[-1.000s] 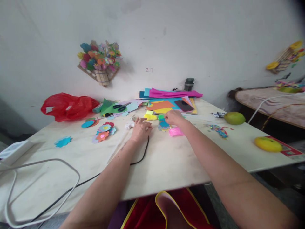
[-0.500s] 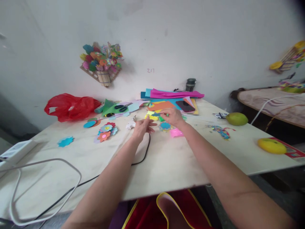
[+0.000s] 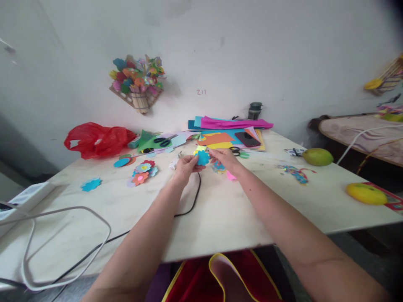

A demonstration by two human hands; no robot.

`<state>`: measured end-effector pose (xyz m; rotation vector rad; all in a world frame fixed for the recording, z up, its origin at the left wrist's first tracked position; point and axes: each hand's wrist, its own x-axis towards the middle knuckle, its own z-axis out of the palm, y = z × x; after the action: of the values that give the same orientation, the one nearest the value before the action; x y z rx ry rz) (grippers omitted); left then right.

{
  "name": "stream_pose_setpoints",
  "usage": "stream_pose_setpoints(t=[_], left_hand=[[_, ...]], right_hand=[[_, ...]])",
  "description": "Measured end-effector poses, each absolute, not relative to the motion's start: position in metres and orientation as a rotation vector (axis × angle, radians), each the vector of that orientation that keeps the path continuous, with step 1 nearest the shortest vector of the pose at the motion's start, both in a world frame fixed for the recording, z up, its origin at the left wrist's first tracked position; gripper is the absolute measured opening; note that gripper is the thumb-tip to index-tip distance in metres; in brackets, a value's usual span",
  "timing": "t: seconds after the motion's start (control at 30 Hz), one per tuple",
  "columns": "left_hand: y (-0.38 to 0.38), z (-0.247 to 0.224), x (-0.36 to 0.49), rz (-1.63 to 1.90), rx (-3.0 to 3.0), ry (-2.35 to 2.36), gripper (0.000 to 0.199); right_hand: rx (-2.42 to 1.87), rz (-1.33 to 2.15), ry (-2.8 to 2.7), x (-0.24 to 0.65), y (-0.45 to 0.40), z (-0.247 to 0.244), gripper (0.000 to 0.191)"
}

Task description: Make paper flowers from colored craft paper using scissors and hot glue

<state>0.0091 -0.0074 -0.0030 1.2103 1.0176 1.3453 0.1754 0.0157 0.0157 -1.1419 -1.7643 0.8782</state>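
A scalloped blue paper flower (image 3: 203, 157) is held up over the middle of the table, facing me. My left hand (image 3: 187, 166) pinches its left edge between thumb and fingers. At its right edge, the fingers of my right hand (image 3: 226, 159) are closed on the rim; their tips are partly hidden. Yellow paper pieces (image 3: 200, 148) lie just behind the flower. Under my right hand are a blue patterned flower (image 3: 218, 166) and a bright pink piece (image 3: 231, 175). A small black-handled pair of scissors (image 3: 234, 150) rests beyond that hand.
Layered paper flowers (image 3: 140, 173), a single blue flower (image 3: 91, 184) and paper discs (image 3: 122, 162) lie left. Behind are a red plastic bag (image 3: 99, 140), larger scissors (image 3: 163, 141), coloured sheets (image 3: 217, 138) and a phone (image 3: 247, 139). Mangoes (image 3: 317, 157) sit right; cables (image 3: 108, 228) cross the front left.
The blue flower, earlier thin and edge-on by my right fingers, now faces me. My left hand has closed on its edge. My right hand has come lower, uncovering the small scissors.
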Motion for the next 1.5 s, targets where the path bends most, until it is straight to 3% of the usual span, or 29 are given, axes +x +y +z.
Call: stream_pose_setpoints(t=[0.2, 0.5, 0.63, 0.83, 0.9, 1.0, 1.13, 1.5], left_hand=[[-0.010, -0.004, 0.009, 1.293, 1.269, 1.061, 0.042], [-0.001, -0.003, 0.006, 1.589, 1.194, 1.122, 0.033], [0.005, -0.002, -0.005, 1.852, 1.045, 1.153, 0.021], [0.007, -0.005, -0.008, 1.789, 1.110, 1.182, 0.017], [0.007, -0.006, -0.007, 1.764, 1.139, 1.191, 0.022], [0.005, -0.005, -0.006, 1.776, 1.158, 1.198, 0.045], [0.004, -0.005, -0.008, 1.775, 1.208, 1.194, 0.064], [0.013, -0.012, -0.006, 1.746, 1.169, 1.147, 0.029]], right_hand=[[-1.203, 0.915, -1.655, 0.165, 0.020, 0.005, 0.022], [-1.202, 0.811, -1.666, 0.162, 0.024, 0.008, 0.034], [-1.410, 0.671, -1.614, 0.176, 0.044, 0.006, 0.025], [-1.726, 0.254, -1.927, 0.181, 0.057, 0.006, 0.026], [-1.744, 0.128, -2.080, 0.176, 0.058, 0.008, 0.030], [-1.747, -0.020, -2.282, 0.166, 0.062, 0.011, 0.035], [-1.825, -0.036, -2.398, 0.155, 0.071, 0.012, 0.039], [-1.675, -0.103, -2.332, 0.143, 0.081, 0.005, 0.041]])
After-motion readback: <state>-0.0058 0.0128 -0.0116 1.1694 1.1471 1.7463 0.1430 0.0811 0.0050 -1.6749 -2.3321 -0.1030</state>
